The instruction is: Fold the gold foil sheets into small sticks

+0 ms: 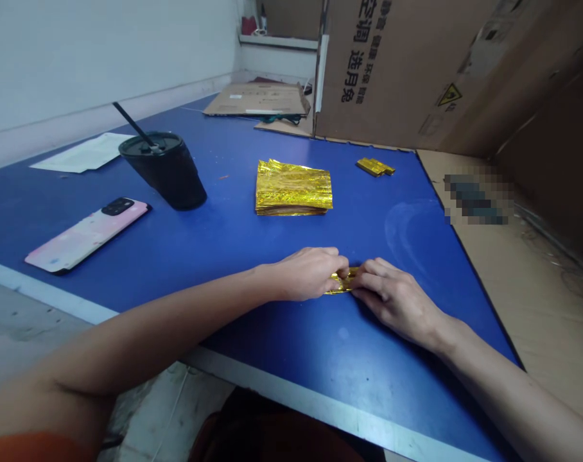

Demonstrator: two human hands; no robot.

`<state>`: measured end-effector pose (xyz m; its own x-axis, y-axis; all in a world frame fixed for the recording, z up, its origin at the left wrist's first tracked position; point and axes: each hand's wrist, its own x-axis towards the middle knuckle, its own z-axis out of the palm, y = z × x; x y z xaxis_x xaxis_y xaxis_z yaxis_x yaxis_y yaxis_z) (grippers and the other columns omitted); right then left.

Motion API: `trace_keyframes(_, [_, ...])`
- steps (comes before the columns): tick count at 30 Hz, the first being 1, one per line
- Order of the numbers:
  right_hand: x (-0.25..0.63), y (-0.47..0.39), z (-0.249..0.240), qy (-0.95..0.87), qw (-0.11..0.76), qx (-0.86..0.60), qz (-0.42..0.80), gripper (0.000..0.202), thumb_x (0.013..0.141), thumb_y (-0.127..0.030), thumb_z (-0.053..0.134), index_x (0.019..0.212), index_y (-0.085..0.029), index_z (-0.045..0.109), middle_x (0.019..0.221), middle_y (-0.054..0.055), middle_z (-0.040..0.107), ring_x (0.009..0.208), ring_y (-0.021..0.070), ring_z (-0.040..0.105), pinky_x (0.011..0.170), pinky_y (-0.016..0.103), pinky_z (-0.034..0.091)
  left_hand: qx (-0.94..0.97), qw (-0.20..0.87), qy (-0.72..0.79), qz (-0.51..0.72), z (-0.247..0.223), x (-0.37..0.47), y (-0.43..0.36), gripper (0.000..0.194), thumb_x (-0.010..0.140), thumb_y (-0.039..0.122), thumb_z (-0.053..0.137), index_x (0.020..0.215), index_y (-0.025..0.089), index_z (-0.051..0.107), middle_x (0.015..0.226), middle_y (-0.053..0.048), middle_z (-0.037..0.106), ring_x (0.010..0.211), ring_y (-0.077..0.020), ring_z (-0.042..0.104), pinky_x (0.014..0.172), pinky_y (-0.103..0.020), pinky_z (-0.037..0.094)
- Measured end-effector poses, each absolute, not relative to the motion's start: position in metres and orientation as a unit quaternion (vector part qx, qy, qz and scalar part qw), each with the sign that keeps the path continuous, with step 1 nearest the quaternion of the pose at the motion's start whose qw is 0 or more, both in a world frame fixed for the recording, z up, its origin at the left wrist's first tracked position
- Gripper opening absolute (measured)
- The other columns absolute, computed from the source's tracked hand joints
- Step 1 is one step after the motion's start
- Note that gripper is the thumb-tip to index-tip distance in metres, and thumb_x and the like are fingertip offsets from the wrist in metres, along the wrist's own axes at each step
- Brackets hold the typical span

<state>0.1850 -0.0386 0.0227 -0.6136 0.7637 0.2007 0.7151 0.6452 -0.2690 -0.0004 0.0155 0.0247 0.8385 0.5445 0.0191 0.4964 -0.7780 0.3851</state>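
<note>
A narrow strip of folded gold foil paper (342, 282) lies on the blue table between my hands, partly hidden by the fingers. My left hand (313, 273) is closed, its fingers and thumb pressing on the strip's left part. From the right, my right hand (392, 292) pinches the other end with bent fingers. Beyond them sits a thick stack of gold foil paper sheets (294, 188), its loose edges showing at the front. Farther right are a few small folded gold pieces (375, 167) lying together.
On the left stand a black cup with a straw (169, 170) and a phone (87, 236) lying camera side up. A white paper (82, 153) lies behind them. Flat cardboard (257, 99) rests at the back; a large cardboard panel (392, 77) borders the blue table (214, 237).
</note>
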Motion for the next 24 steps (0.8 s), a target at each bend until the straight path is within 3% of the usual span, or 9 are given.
trace_keyframes(10, [0.181, -0.041, 0.022, -0.905, 0.153, -0.389, 0.078, 0.024, 0.088, -0.019, 0.038, 0.097, -0.018, 0.061, 0.081, 0.007, 0.057, 0.074, 0.0168, 0.047, 0.067, 0.031, 0.041, 0.932, 0.212, 0.29, 0.049, 0.029, 0.003, 0.017, 0.013, 0.078, 0.02, 0.049, 0.088, 0.016, 0.057, 0.081, -0.001, 0.062, 0.071, -0.0134, 0.056, 0.06, -0.022, 0.037])
trace_keyframes(14, [0.181, -0.037, 0.018, -0.906, 0.171, -0.379, 0.077, 0.023, 0.087, -0.02, 0.039, 0.09, -0.018, 0.062, 0.078, 0.007, 0.057, 0.072, 0.0165, 0.048, 0.065, 0.031, 0.04, 0.935, 0.219, 0.276, 0.045, 0.032, 0.001, 0.017, 0.017, 0.077, 0.015, 0.044, 0.088, 0.016, 0.057, 0.079, -0.002, 0.061, 0.071, -0.0134, 0.055, 0.063, -0.022, 0.037])
trace_keyframes(19, [0.18, -0.032, 0.016, -0.891, 0.18, -0.405, 0.101, 0.019, 0.086, -0.022, 0.043, 0.081, -0.018, 0.061, 0.074, 0.006, 0.057, 0.07, 0.0158, 0.049, 0.064, 0.03, 0.04, 0.937, 0.223, 0.265, 0.036, 0.036, -0.001, 0.016, 0.024, 0.072, 0.031, 0.055, 0.089, 0.015, 0.056, 0.079, -0.003, 0.059, 0.073, -0.0152, 0.055, 0.063, -0.023, 0.037])
trace_keyframes(24, [0.178, -0.026, 0.024, -0.866, 0.174, -0.429, 0.19, 0.015, 0.082, -0.019, 0.048, 0.076, -0.02, 0.061, 0.073, 0.003, 0.06, 0.071, 0.0153, 0.052, 0.068, 0.03, 0.04, 0.94, 0.227, 0.252, 0.031, 0.037, -0.001, 0.018, 0.01, 0.075, 0.019, 0.051, 0.082, 0.014, 0.056, 0.073, -0.001, 0.058, 0.067, -0.013, 0.053, 0.061, -0.022, 0.036])
